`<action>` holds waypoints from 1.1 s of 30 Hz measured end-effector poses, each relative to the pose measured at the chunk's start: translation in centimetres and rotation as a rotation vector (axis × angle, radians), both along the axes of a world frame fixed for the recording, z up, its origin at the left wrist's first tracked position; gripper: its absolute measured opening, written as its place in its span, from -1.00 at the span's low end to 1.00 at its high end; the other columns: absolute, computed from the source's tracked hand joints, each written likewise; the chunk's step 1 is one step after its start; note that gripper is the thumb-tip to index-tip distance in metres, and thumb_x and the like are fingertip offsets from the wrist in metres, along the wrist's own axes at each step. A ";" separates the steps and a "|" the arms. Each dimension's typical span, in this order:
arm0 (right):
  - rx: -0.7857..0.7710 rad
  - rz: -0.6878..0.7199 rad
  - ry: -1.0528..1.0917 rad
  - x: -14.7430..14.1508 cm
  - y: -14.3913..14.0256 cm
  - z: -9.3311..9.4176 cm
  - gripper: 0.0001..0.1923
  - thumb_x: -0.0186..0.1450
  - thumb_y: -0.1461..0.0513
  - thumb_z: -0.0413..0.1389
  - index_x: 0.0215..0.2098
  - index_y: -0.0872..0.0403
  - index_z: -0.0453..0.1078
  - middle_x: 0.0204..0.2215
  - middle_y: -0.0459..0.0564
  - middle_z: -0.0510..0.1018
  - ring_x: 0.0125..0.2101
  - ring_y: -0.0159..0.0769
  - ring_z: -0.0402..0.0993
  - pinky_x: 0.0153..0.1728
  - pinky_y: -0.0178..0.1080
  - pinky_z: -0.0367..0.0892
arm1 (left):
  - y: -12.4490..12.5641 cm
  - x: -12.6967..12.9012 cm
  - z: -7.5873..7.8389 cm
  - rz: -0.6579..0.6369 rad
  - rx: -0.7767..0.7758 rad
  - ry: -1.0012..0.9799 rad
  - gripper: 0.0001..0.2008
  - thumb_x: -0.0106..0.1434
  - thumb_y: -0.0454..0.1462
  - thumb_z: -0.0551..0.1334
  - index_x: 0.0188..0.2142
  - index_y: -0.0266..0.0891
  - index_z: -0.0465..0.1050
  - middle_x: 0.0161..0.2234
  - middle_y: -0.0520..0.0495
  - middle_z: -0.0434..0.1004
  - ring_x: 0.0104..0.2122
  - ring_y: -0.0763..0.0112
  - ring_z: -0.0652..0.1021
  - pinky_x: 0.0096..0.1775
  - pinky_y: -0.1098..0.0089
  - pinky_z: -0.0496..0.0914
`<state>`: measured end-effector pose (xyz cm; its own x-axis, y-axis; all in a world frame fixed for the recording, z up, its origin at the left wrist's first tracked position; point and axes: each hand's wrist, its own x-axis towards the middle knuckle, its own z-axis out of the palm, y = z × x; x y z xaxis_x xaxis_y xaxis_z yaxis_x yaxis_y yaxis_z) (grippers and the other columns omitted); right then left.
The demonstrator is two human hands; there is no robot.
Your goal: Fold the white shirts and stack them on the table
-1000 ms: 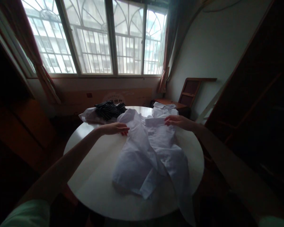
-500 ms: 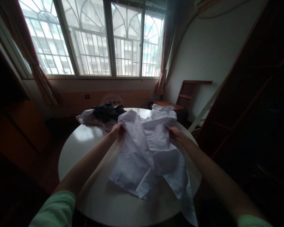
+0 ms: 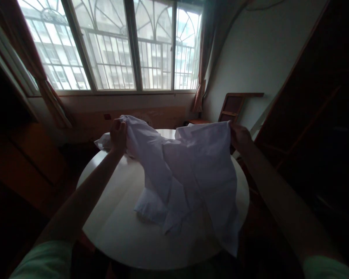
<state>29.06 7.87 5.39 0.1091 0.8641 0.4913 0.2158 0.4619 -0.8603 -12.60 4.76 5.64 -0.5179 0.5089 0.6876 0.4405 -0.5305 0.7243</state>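
A white shirt (image 3: 189, 166) hangs stretched between my two hands above the round white table (image 3: 110, 217). Its lower part rests on the tabletop, and one long end droops near the table's front right edge. My left hand (image 3: 118, 135) pinches the cloth at its upper left corner. At the upper right corner, my right hand (image 3: 240, 136) grips the cloth with closed fingers. Behind my left hand lies another pale garment (image 3: 103, 142), mostly covered by the raised shirt and my wrist.
Beyond the table, a wide cardboard piece (image 3: 95, 120) leans below the barred window (image 3: 110, 50). A wooden chair-like frame (image 3: 232, 104) stands at the back right. Dark furniture (image 3: 317, 128) rises close on the right, with an orange-brown cabinet (image 3: 26, 155) on the left.
Both hands have lifted and moved apart, spreading the shirt's upper part wide. The raised cloth now hides the dark striped garment at the back of the table.
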 end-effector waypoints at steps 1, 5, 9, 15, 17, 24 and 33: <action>0.036 -0.047 0.022 0.6 0.0 0.4 -0.66 0.18 -0.01 -0.05 -0.36 0.07 0.35 -0.43 0.01 0.50 -0.33 -0.23 0.44 -0.28 -0.18 0.35 | -0.1 -0.9 0.4 0.040 0.001 0.021 -0.84 0.15 -0.20 0.05 -0.50 -0.23 0.20 -0.51 0.06 0.24 -0.46 0.51 0.31 -0.37 0.48 0.25; 0.049 -0.304 -0.264 2.6 -0.1 0.8 -0.73 0.14 0.07 0.06 -0.41 0.11 0.42 -0.44 0.01 0.51 -0.33 -0.22 0.42 -0.28 -0.16 0.31 | 0.2 -4.4 0.1 0.231 -0.229 0.249 -0.91 0.10 -0.30 0.10 -0.50 -0.26 0.28 -0.42 -0.02 0.34 -0.36 0.43 0.37 -0.26 0.41 0.25; -0.068 -0.358 -0.881 2.6 0.3 0.0 -0.85 0.02 0.18 0.15 -0.48 0.11 0.45 -0.44 0.02 0.52 -0.31 -0.17 0.41 -0.26 -0.20 0.26 | 0.2 -6.5 -2.1 0.172 -0.748 0.712 -0.85 -0.04 -0.27 0.24 -0.62 -0.28 0.31 -0.60 0.00 0.29 -0.37 0.32 0.39 -0.29 0.40 0.22; -0.178 -0.089 -1.132 -1.9 -1.3 -1.2 -0.71 0.13 0.04 0.07 -0.46 0.11 0.42 -0.48 0.00 0.50 -0.43 -0.27 0.40 -0.43 -0.31 0.21 | -0.8 -2.9 -4.3 -0.002 -0.713 0.885 -0.70 0.09 -0.09 0.12 -0.62 -0.23 0.32 -0.64 0.02 0.28 -0.54 0.41 0.35 -0.45 0.45 0.11; -0.220 0.015 -1.194 -3.7 -2.5 -1.8 -0.65 0.11 -0.04 0.06 -0.49 0.08 0.39 -0.53 -0.02 0.48 -0.46 -0.27 0.39 -0.45 -0.31 0.18 | -1.6 -0.5 -4.7 -0.131 -0.687 0.952 -0.67 0.08 -0.04 0.12 -0.63 -0.21 0.30 -0.66 0.02 0.29 -0.56 0.42 0.33 -0.48 0.46 0.09; -0.297 0.070 -1.347 -5.9 -4.7 -4.4 -0.85 0.02 0.24 0.17 -0.63 0.09 0.30 -0.53 0.10 0.46 -0.40 -0.09 0.41 -0.41 -0.18 0.22 | -4.1 4.0 -7.4 -0.408 -0.728 1.135 -0.76 -0.05 -0.08 0.24 -0.52 -0.21 0.36 -0.51 -0.07 0.40 -0.48 0.32 0.39 -0.41 0.41 0.18; -0.352 -0.011 -1.012 -3.0 -2.7 -1.2 -0.69 0.18 0.18 0.01 -0.69 0.09 0.29 -0.63 -0.04 0.41 -0.52 -0.29 0.35 -0.48 -0.29 0.21 | -1.9 2.6 -5.8 -0.658 -0.815 0.816 -0.82 -0.06 -0.22 0.20 -0.67 -0.22 0.26 -0.67 0.06 0.23 -0.61 0.49 0.25 -0.53 0.48 0.14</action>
